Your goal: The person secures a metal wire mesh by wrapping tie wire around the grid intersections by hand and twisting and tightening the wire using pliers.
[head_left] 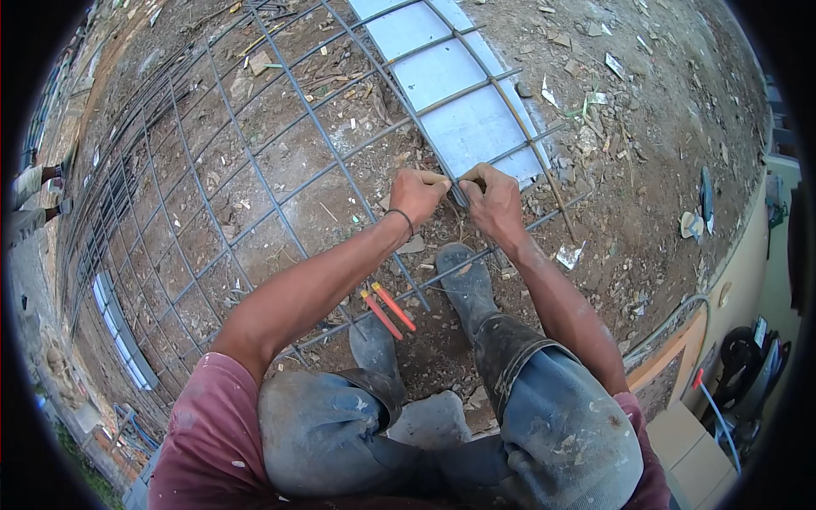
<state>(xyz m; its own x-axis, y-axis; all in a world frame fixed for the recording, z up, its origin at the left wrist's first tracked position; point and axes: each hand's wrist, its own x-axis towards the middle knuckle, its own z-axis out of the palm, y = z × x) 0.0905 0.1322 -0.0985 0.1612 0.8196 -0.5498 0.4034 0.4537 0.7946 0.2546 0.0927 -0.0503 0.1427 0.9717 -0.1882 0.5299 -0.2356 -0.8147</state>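
Note:
Both hands meet at a crossing of the steel rebar grid (pixel 340 160), near the end of a pale blue-white board (pixel 463 110) that lies under the bars. My left hand (pixel 416 197) has thumb and fingertips pinched together at the crossing; what is between them is too small to make out. Opposite it, my right hand (pixel 495 202) is also closed, fingers curled at the same bar, its contents hidden. A hand tool with red-orange handles and yellow ends (pixel 389 311) rests across a bar by my left boot (pixel 374 347); its head cannot be seen.
Rubble and broken chips cover the dirt ground (pixel 612 161). My right boot (pixel 466 276) stands between bars. A second pale panel (pixel 123 331) lies at the left under the grid. Another person's legs (pixel 30 204) show at the far left. A motorcycle (pixel 752 365) stands at the right.

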